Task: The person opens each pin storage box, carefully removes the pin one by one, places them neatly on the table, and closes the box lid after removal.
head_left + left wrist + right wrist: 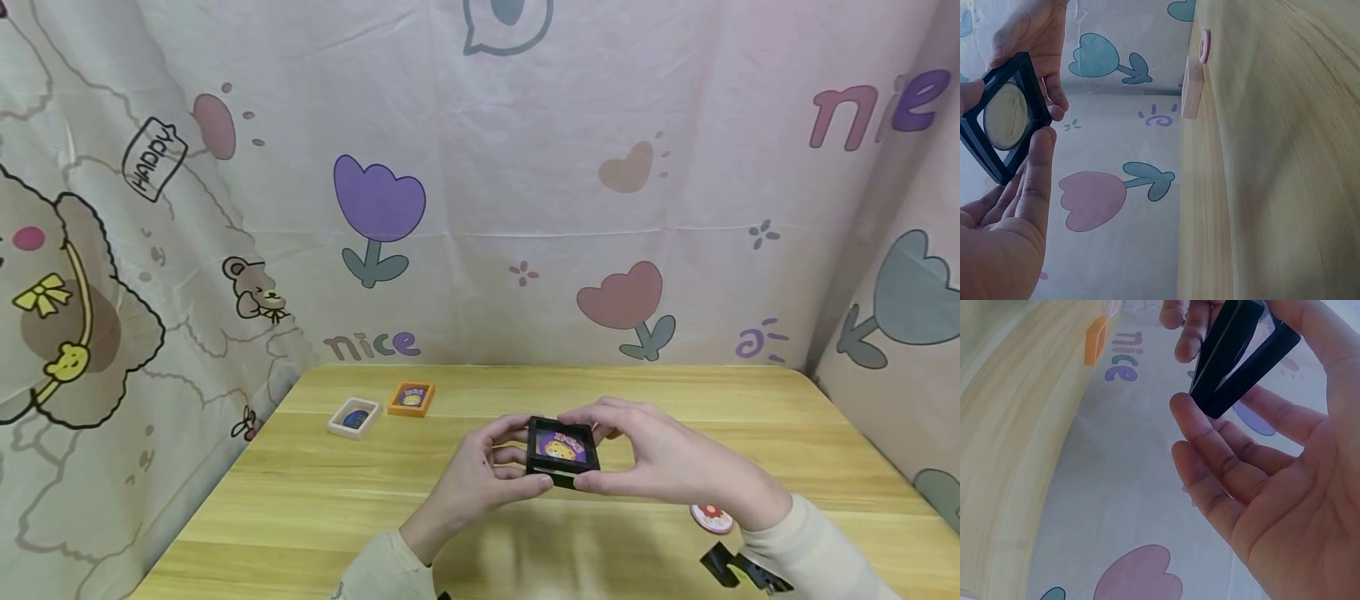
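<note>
Both hands hold a small black square display frame (553, 477) above the wooden table. Inside it sits a round purple badge (564, 448) with a yellow cartoon face, seen through a clear middle. The left wrist view shows the badge's pale back (1007, 117). My left hand (487, 468) grips the frame's left side, thumb at the near corner. My right hand (660, 454) pinches its right side between thumb and fingers. From the right wrist, the frame's two black halves (1229, 359) look parted in a narrow V.
A white frame (337, 421) with a dark blue badge and an orange frame (408, 412) with a purple badge lie at the table's far left. A red and white round badge (711, 520) lies under the right forearm. A pinkish block (1192, 89) stands on the table.
</note>
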